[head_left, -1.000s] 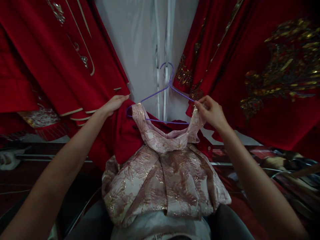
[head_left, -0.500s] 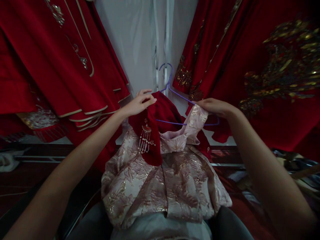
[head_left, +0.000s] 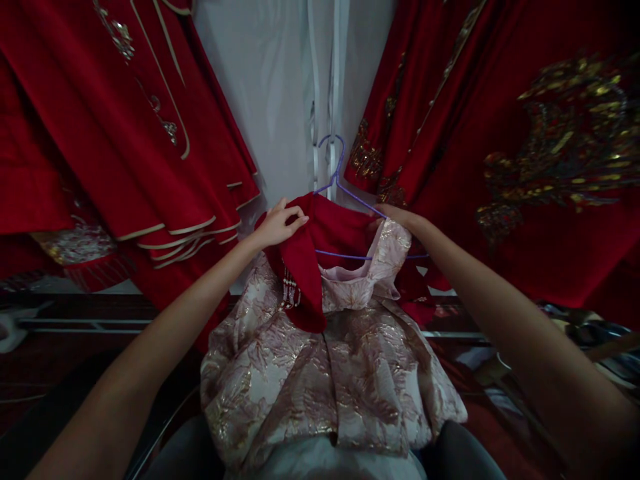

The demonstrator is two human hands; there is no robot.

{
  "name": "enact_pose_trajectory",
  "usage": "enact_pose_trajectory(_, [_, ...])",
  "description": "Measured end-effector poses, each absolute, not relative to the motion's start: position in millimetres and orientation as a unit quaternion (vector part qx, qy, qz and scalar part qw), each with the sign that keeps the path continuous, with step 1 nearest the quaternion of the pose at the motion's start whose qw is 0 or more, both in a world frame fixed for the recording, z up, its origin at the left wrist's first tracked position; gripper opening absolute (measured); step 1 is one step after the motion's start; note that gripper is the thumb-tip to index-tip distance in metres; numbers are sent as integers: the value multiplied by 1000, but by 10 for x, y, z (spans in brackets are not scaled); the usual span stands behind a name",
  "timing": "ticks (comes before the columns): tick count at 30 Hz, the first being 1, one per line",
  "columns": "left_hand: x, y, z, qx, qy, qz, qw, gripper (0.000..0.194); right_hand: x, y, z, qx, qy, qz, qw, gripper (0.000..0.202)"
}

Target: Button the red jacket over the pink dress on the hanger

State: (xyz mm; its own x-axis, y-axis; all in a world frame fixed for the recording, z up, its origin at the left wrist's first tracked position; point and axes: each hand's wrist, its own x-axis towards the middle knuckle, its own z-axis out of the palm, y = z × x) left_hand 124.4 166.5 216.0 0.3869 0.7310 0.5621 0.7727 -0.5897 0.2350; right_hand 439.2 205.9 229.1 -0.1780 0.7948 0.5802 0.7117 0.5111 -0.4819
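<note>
1. While red hanging garments (head_left: 150,153) sweep down the left side, matching red drapes (head_left: 465,113) fill the right, and a big gold embroidered motif (head_left: 570,143) glints near the far edge.
2. Between them runs a pale backdrop (head_left: 255,93), split by narrow upright white strips.
3. And there's the big piece in play: a pink-and-gold brocade dress (head_left: 280,383), spread across the person's lap, pleated skirt fanning out by the dark-clad knees (head_left: 467,453).
4. Over its bodice comes a smaller red garment (head_left: 307,287), draped on the left half of the purple hanger (head_left: 341,160), hiding that side of the neckline, its flap dipping onto the pleats!
5. That hanger lies hook away from the person; its lower bar crosses in front of red cloth, and its right shoulder carries the dress's visible strap (head_left: 393,233).
6. Left hand (head_left: 283,225), right on top of the red garment: thumb and forefinger meet in a neat pinch, gripping the cloth near the hanger's left shoulder.
7. Right hand (head_left: 395,215), over at the opposite shoulder, just beside the strap: the fingers are partly hidden, and how far they close, I cannot tell.
8. Tiniest of all, a beaded tassel (head_left: 290,291) dangles against the red flap, below the left hand.
</note>
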Motion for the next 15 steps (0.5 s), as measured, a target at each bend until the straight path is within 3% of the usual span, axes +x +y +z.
enact_pose_trajectory(8, [1332, 1634, 2117, -819, -472, -317, 72, 28, 5167, 1628, 2464, -594, -704, -87, 379, 32])
enact_pose_trajectory(12, [1400, 1549, 2045, -801, -496, -321, 99, 28, 5246, 1100, 2466, -608, -698, -160, 343, 25])
enact_pose_trajectory(15, [1451, 1482, 2003, -784, -509, -335, 115, 29, 5198, 887, 2339, -601, -733, -134, 289, 34])
